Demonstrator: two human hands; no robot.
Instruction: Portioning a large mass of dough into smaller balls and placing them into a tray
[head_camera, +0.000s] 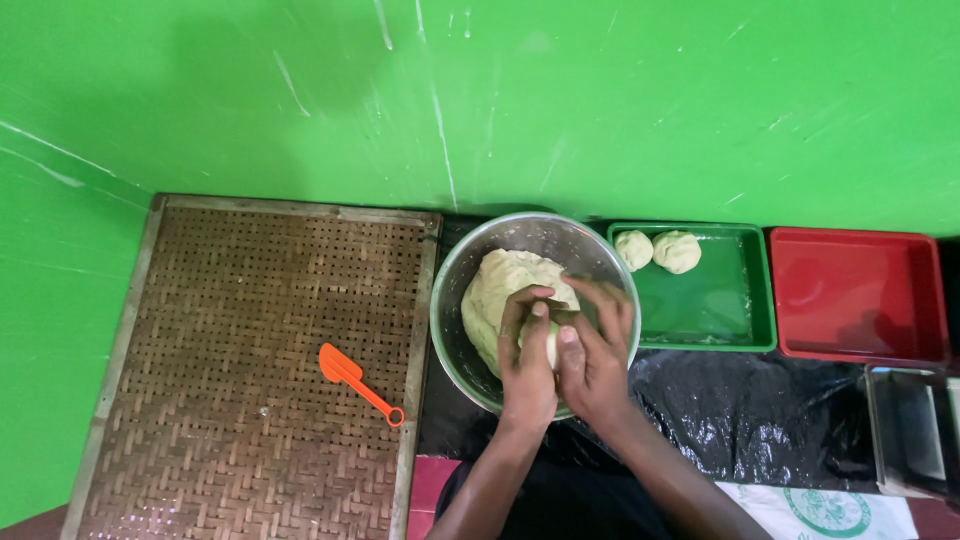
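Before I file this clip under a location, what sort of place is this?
Probably a small food-preparation spot, perhaps a home bakery. Both hands work a lump of dough in a steel bowl, two shaped dough balls sit in a green tray, and a woven mat lies alongside.

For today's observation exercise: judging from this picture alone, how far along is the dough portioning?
Done: two dough balls lie in the green tray. In hand: the left hand and right hand are cupped together around a small piece over the steel bowl. Left: a large dough mass remains in the bowl, and the red tray holds nothing.
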